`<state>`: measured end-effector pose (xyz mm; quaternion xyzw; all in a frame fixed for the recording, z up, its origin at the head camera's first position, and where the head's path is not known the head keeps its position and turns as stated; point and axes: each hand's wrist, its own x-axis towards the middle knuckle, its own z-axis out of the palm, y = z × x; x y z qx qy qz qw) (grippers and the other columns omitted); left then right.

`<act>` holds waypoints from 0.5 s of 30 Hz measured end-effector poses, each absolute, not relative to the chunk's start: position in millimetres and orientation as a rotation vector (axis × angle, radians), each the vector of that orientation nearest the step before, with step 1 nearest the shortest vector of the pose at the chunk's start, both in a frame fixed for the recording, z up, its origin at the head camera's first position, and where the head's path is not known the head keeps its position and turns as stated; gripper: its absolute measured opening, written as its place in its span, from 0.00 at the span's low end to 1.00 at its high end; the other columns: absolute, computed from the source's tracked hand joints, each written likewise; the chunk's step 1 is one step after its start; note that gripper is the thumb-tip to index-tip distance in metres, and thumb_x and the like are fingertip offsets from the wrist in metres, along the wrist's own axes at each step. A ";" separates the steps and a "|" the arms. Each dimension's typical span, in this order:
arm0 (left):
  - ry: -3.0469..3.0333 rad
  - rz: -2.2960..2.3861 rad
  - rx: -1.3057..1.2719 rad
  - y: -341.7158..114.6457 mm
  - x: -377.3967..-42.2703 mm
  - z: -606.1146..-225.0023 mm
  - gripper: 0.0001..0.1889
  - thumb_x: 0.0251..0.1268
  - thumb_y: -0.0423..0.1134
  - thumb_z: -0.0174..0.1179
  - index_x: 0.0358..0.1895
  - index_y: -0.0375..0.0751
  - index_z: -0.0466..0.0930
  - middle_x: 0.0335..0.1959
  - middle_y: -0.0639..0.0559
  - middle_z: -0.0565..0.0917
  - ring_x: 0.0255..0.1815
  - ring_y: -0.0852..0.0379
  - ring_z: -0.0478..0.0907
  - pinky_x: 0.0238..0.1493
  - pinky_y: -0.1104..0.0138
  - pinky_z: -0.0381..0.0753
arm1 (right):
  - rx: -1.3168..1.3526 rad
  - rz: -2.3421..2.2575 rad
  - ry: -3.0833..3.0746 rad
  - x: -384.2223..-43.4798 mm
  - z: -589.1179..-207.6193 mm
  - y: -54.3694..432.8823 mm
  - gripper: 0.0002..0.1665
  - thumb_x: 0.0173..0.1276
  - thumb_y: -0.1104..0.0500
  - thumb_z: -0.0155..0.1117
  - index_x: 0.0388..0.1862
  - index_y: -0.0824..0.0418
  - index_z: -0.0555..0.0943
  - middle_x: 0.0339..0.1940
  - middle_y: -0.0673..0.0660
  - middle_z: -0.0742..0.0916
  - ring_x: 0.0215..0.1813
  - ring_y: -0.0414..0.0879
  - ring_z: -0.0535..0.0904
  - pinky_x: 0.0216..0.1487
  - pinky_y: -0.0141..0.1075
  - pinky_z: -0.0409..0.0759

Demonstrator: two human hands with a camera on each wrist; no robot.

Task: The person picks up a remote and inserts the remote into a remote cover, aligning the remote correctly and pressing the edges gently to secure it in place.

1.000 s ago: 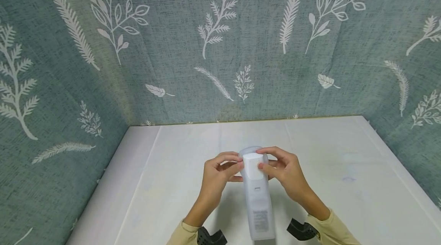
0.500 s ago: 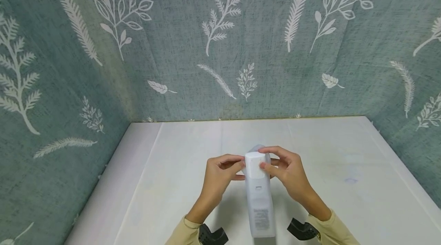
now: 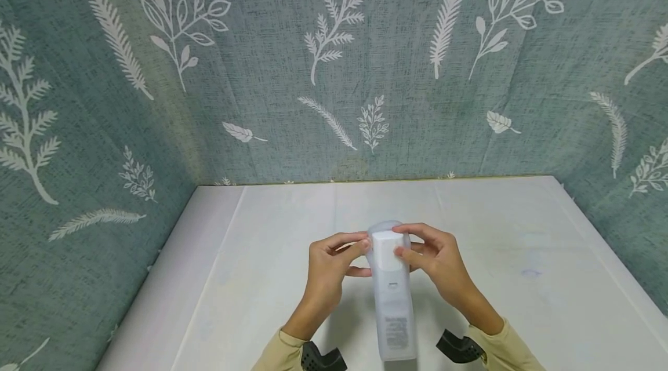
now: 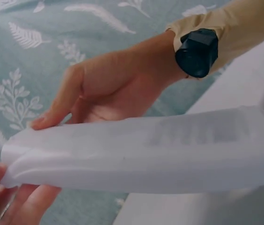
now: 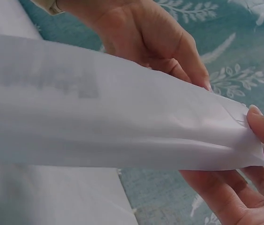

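A long white object (image 3: 387, 250) with a rounded end sits inside a translucent frosted plastic sleeve (image 3: 394, 301); its exact kind is hard to tell. Grey print shows near its lower end. My left hand (image 3: 326, 269) pinches the sleeve's left edge near the upper end, between thumb and fingers. On the opposite side, my right hand (image 3: 443, 266) grips the object and sleeve, thumb on the front face and index finger at the top. In both wrist views, the sleeve (image 4: 136, 154) stretches lengthwise between the hands, creased at the held end (image 5: 216, 136).
A white tabletop (image 3: 271, 278) lies beneath the hands, and a shadow falls below the sleeve. Green leaf-patterned fabric (image 3: 407, 127) rises behind the table and along both sides. Black cameras (image 3: 459, 346) are strapped at both wrists over pale yellow sleeves.
Half a second ago the sleeve's mouth sat back and the white end was more exposed; now the film stands around that end again. Both hands keep nearly the same places.
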<state>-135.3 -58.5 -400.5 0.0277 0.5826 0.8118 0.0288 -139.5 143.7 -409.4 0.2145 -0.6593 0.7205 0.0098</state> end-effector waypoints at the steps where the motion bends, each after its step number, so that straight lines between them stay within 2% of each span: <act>1: 1.790 2.516 0.085 -58.2 -135.0 -400.2 0.12 0.55 0.30 0.67 0.40 0.25 0.83 0.43 0.39 0.83 0.41 0.45 0.83 0.27 0.50 0.84 | 0.671 2.249 -2.056 -139.4 -409.5 143.7 0.18 0.62 0.72 0.62 0.52 0.73 0.77 0.50 0.61 0.80 0.41 0.53 0.84 0.26 0.47 0.84; 8: 1.787 2.560 0.174 -56.1 -131.9 -399.5 0.12 0.54 0.30 0.67 0.39 0.23 0.83 0.47 0.39 0.81 0.42 0.46 0.82 0.25 0.52 0.84 | 0.694 2.244 -2.036 -138.5 -409.0 142.8 0.18 0.61 0.73 0.63 0.50 0.74 0.77 0.47 0.60 0.81 0.39 0.53 0.85 0.25 0.47 0.84; 15: 1.840 2.527 0.176 -55.1 -130.7 -398.2 0.12 0.53 0.31 0.69 0.38 0.24 0.84 0.48 0.39 0.80 0.40 0.46 0.82 0.25 0.53 0.85 | 0.695 2.217 -2.056 -136.6 -409.6 140.5 0.18 0.61 0.73 0.63 0.51 0.72 0.78 0.49 0.62 0.80 0.38 0.53 0.85 0.25 0.46 0.84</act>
